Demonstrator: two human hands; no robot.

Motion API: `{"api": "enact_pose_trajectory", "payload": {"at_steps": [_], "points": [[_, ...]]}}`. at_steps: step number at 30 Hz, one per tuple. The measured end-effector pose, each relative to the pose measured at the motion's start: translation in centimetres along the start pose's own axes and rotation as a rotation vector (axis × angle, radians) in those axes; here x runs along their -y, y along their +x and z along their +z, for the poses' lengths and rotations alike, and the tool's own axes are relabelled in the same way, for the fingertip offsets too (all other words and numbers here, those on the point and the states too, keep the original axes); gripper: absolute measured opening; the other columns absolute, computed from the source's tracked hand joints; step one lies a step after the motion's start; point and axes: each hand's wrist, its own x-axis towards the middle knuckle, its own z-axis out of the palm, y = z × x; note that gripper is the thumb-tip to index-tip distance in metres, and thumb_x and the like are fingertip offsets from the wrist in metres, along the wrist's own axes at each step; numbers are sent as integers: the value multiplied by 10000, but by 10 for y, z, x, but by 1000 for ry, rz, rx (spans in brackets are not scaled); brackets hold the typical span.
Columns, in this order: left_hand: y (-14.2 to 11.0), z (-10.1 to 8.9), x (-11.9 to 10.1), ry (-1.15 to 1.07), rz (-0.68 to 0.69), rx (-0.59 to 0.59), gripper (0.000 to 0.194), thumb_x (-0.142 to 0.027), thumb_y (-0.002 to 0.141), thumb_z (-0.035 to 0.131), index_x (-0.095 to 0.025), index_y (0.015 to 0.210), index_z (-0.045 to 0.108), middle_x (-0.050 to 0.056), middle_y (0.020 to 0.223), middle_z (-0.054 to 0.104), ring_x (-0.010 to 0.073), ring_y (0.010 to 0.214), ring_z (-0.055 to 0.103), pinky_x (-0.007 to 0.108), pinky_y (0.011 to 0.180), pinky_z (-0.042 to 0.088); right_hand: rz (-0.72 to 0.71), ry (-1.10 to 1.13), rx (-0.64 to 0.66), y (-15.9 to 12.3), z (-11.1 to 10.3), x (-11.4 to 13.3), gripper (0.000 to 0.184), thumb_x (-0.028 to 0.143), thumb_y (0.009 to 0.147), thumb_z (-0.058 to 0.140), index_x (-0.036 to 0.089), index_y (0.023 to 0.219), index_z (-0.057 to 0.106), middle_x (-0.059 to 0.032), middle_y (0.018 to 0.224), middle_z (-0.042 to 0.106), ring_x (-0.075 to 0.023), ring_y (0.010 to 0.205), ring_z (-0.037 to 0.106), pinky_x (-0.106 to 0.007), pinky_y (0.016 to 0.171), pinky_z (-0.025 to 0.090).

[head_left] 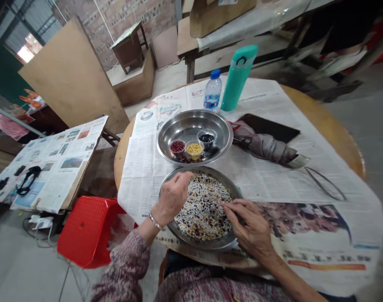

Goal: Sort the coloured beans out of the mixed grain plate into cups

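A steel basin of mixed grains (201,245) sits at the near edge of the round table, filled with white grains mixed with dark, red and yellow beans. My left hand (174,197) is curled closed over its left side; whatever the fingers hold is hidden. Over the right rim, the thumb and forefinger of my right hand (249,224) are pinched together just above the grains, on something too small to name. Behind stands a second steel basin (172,126) with three clear cups: red beans (178,146), yellow beans (194,149) and black beans (207,138). Loose beans lie beside the cups.
Newspaper (144,167) covers the table. At the back stand a water bottle (212,92) and a teal flask (239,79). A folded grey umbrella (267,147) and a dark flat tablet-like object (273,128) lie to the right. A red stool (87,230) is at lower left.
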Motion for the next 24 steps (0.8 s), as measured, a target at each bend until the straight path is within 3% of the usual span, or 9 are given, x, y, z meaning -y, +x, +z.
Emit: {"api": "enact_pose_trajectory", "payload": {"at_steps": [2, 4, 9, 14, 24], "points": [[30, -5, 15, 6, -29, -105, 228, -159, 1071, 411, -151, 1164, 619, 76, 1042, 698, 153, 940, 680, 283, 851, 593, -15, -3, -2, 0, 1, -1, 108, 161, 929, 655, 222, 998, 712, -37, 855, 726, -196, 834, 660, -324, 769, 564], [59, -9, 32, 62, -85, -125, 197, -198, 1059, 476, -124, 1083, 657, 84, 978, 682, 161, 887, 659, 307, 845, 589, -29, -3, -2, 0, 1, 0, 106, 160, 936, 645, 225, 996, 704, -36, 851, 730, -200, 837, 656, -326, 768, 561], [106, -10, 64, 219, -129, 61, 185, -84, 980, 554, -148, 1008, 725, 82, 963, 687, 200, 951, 641, 359, 929, 557, -35, 2, -18, 4, 2, 2, 101, 160, 944, 630, 225, 988, 694, -33, 828, 717, -199, 813, 654, -329, 763, 555], [122, 0, 73, 281, -98, 213, 209, -115, 978, 554, -168, 983, 757, 86, 994, 703, 207, 966, 635, 343, 944, 526, -50, 22, -35, 9, 2, 4, 125, 141, 932, 630, 229, 988, 699, -27, 816, 714, -198, 800, 660, -324, 748, 551], [124, 7, 85, 224, -91, 126, 224, -125, 979, 542, -170, 913, 751, 61, 900, 686, 179, 872, 631, 315, 875, 528, -37, 13, -35, 10, 1, 7, 117, 134, 921, 642, 227, 958, 702, -24, 796, 715, -195, 782, 651, -325, 741, 546]]}}
